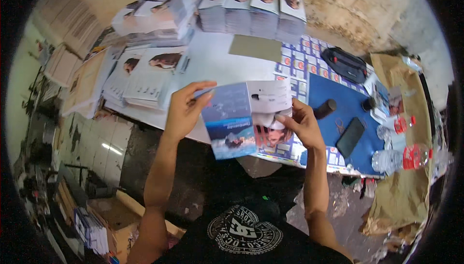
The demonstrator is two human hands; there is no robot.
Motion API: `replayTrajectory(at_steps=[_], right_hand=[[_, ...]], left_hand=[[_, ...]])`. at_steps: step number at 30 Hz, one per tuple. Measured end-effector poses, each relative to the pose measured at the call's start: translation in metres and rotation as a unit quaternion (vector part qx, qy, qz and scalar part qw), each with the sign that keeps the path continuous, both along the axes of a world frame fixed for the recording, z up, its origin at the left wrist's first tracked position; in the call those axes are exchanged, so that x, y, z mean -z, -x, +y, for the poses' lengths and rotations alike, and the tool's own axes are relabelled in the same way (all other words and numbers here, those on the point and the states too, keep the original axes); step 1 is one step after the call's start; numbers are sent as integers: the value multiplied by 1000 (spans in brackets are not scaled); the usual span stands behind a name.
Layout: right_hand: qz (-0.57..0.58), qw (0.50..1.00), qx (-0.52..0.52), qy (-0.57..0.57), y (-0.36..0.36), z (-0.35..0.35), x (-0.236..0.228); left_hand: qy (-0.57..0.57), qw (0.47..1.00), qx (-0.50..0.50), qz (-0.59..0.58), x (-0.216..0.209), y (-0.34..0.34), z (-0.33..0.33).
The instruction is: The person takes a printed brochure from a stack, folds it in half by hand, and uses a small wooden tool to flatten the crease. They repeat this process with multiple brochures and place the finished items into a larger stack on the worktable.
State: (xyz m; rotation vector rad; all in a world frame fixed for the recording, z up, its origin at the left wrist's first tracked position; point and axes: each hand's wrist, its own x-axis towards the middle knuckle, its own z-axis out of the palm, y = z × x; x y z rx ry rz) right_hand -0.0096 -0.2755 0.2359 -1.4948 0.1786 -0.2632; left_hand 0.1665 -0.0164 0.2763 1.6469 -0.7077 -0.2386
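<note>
I hold an unfolded printed leaflet [229, 119] up over the near edge of the table. One panel is blue, and the other is white with printed pictures. My left hand [186, 109] pinches its left edge, fingers behind and partly hidden. On the opposite side my right hand [303, 124] grips the white panel, thumb across the front. Beyond my left hand lie stacks of printed leaflets [157, 73] with a dark-haired picture on top. A grey-green card [255, 47] rests flat behind the leaflet.
Several tall leaflet stacks [265, 20] line the back, beside a plastic-covered pile [157, 15]. On the right are a blue mat [333, 99], a phone [351, 137], a dark cylinder [325, 109], a black pouch [344, 65] and bottles [386, 160]. Brown paper [411, 186] hangs over the right edge.
</note>
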Motion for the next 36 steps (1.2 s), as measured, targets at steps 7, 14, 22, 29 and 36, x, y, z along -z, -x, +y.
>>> replayTrajectory(at_steps=[7, 14, 22, 29, 36], right_hand=[[203, 963, 145, 99, 34, -35, 48], [153, 988, 15, 19, 32, -25, 67], [77, 837, 78, 536, 11, 26, 94], [88, 800, 82, 587, 8, 36, 104], [82, 804, 68, 584, 10, 35, 103]], left_hand=[[-47, 953, -35, 298, 127, 44, -51], [113, 907, -32, 405, 104, 93, -43], [61, 903, -10, 425, 112, 86, -42], [92, 891, 6, 444, 119, 94, -38], [72, 905, 7, 419, 114, 98, -41]])
